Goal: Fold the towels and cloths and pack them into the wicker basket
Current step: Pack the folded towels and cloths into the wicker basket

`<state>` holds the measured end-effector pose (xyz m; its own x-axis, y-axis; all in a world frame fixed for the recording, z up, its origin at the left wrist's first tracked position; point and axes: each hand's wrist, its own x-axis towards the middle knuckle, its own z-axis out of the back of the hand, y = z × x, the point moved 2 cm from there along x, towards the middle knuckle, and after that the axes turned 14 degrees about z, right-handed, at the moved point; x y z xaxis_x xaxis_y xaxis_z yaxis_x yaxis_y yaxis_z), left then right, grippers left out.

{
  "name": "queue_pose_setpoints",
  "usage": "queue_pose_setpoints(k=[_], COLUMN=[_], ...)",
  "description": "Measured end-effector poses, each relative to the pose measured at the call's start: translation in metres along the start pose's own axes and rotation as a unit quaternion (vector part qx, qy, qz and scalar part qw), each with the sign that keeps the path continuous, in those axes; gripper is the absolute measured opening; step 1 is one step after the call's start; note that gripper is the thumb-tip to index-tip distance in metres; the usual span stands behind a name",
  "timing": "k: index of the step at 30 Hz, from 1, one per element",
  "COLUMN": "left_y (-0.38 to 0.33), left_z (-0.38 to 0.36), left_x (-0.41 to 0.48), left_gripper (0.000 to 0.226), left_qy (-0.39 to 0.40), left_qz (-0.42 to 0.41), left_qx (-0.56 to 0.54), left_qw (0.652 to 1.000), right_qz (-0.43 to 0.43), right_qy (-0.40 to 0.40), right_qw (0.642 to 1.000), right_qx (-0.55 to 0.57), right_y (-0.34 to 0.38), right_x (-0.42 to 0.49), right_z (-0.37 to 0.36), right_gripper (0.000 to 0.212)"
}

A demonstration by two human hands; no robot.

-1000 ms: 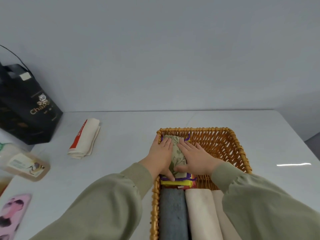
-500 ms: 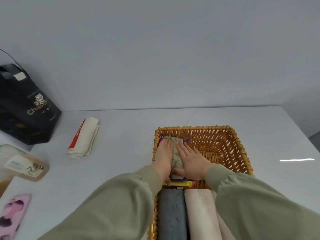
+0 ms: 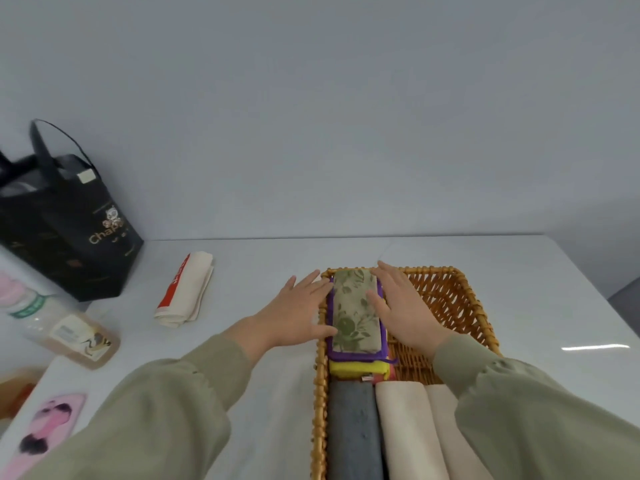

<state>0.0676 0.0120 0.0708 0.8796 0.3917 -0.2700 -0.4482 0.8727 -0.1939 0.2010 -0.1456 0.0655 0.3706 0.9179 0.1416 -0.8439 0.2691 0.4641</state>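
Both hands were flat with the fingers straight and gripped nothing, one on each side of the green floral cloth. The left hand sat over the left rim of the wicker basket, fingertips and thumb at the cloth's left edge. The right hand was inside the basket with its fingers along the cloth's right edge. Can't tell whether either hand was actually pressing.

The floral cloth lay folded on top of a stack in the far-left part of the basket, over a purple cloth and a yellow cloth. Something red showed just right of the yellow one, too small to tell what. Nearer the camera, a grey towel and two cream towels lay folded side by side, touching. The far-right part of the basket showed bare wicker.

On the bench, a folded cream cloth with a red stripe lay left of the basket, well apart from it. A black bag stood at far left, with a bottle lying on its side below it. A pink item sat at the bottom-left corner.
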Motion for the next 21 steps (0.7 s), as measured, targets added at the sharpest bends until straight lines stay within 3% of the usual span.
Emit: queue_pose_setpoints(k=[5, 11, 15, 18, 21], left_y=[0.041, 0.119, 0.180, 0.232, 0.278], left_z=[0.000, -0.020, -0.034, -0.043, -0.058], left_x=[-0.016, -0.030, -0.028, -0.017, -0.002], left_gripper=[0.053, 0.047, 0.047, 0.038, 0.045], left_qy=[-0.092, -0.118, -0.135, -0.146, -0.132], left_qz=[0.046, 0.155, 0.261, 0.358, 0.422], left_qx=[-0.109, -0.213, -0.259, -0.291, -0.304], left_qw=[0.989, 0.957, 0.920, 0.875, 0.844], right_qz=[0.029, 0.051, 0.002, -0.043, -0.071], right_qy=[-0.010, 0.033, 0.080, 0.077, 0.085], right_qw=[0.999, 0.998, 0.997, 0.992, 0.988], right_qx=[-0.045, -0.027, 0.025, 0.086, 0.112], right_y=[0.041, 0.096, 0.125, 0.137, 0.138], right_x=[0.028, 0.073, 0.100, 0.118, 0.128], right_z=[-0.014, -0.079, -0.129, -0.156, -0.178], right_gripper=[0.049, 0.051, 0.052, 0.049, 0.048])
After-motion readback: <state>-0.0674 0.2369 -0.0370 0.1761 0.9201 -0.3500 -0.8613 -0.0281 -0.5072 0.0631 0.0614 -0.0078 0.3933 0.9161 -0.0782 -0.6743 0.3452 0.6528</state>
